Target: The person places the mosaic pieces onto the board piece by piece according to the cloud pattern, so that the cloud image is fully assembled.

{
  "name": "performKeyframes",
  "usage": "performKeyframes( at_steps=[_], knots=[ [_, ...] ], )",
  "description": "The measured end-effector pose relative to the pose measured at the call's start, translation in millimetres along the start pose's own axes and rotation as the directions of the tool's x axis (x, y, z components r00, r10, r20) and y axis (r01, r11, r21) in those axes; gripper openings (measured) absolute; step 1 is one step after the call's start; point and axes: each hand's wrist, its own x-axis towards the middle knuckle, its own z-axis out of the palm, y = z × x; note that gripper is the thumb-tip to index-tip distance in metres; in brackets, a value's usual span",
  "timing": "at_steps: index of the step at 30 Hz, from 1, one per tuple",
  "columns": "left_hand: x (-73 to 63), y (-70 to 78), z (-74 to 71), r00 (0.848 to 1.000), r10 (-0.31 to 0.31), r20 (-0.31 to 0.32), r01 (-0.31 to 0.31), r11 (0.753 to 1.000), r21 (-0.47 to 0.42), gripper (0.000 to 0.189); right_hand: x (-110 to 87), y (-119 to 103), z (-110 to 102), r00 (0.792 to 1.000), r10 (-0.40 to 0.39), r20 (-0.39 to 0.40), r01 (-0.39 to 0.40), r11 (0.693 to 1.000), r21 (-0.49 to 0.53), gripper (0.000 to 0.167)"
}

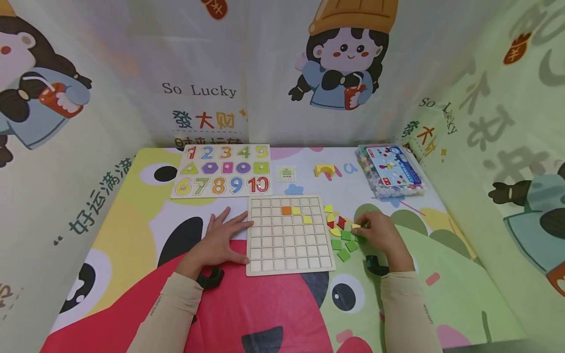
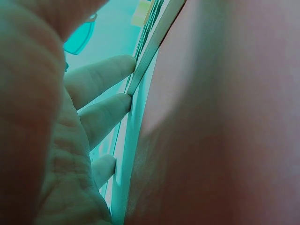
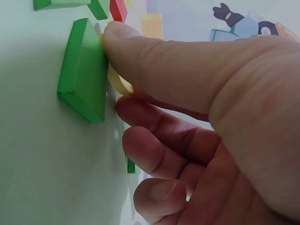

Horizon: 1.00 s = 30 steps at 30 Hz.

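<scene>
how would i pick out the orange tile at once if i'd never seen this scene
Find the wooden grid board, with the left hand touching its left edge. Look near its far edge, about midway across, for a square orange tile sitting in a cell. It is the only orange piece there; the two other pieces on the grid, to its right, are yellow.

The bare right hand [image 3: 243,126] pinched a curved-edged yellow piece [image 3: 120,84] between thumb and forefinger; a flat, four-sided green block [image 3: 84,72] lay just beside the thumb tip on a pale green surface [image 3: 51,159]; beyond were other green blocks [image 3: 61,3], a red block [image 3: 118,10] and a pale yellow block [image 3: 152,26]
</scene>
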Motion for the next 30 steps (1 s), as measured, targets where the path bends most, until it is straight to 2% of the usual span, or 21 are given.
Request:
performKeyframes(
  at_steps=[7,13,17,23,27,30],
  knots=[
    [-1.2,-1.3,-1.6,1.0,-0.003,-0.007,0.003,1.0,-0.001,0.101,0.4,-1.7,0.0,1.0,0.011,-0.005,-0.01,1.0,0.016,0.027],
    [-1.6,-1.4,-3.0,1.0,0.001,-0.007,-0.001,1.0,-0.004,0.1,-1.9,-2.4,-4.7,0.998,-0.032,-0.056,0.034,0.999,0.024,0.012],
    [-1.9,-0.8,-4.0,1.0,0.002,-0.007,-0.002,1.0,-0.001,0.1,-5.4,-7.0,-10.3,0.995,-0.03,-0.099,0.036,0.998,0.059,0.013],
    [-2.3,0.1,-1.8,1.0,-0.003,0.0,0.003,1.0,-0.004,0.1,-8.6,-25.3,-5.3,0.975,-0.106,-0.195,0.132,0.983,0.126,0.011],
    [-2.5,1.8,0.0,1.0,-0.004,0.007,0.004,1.0,-0.01,0.1,-8.4,-43.6,6.0,0.972,-0.177,-0.156,0.204,0.962,0.183,0.01],
    [-2.5,2.9,0.5,1.0,-0.004,0.008,0.004,1.0,-0.011,0.1,-6.6,-55.7,17.1,0.973,-0.206,-0.106,0.225,0.948,0.224,0.008]
  ],
)
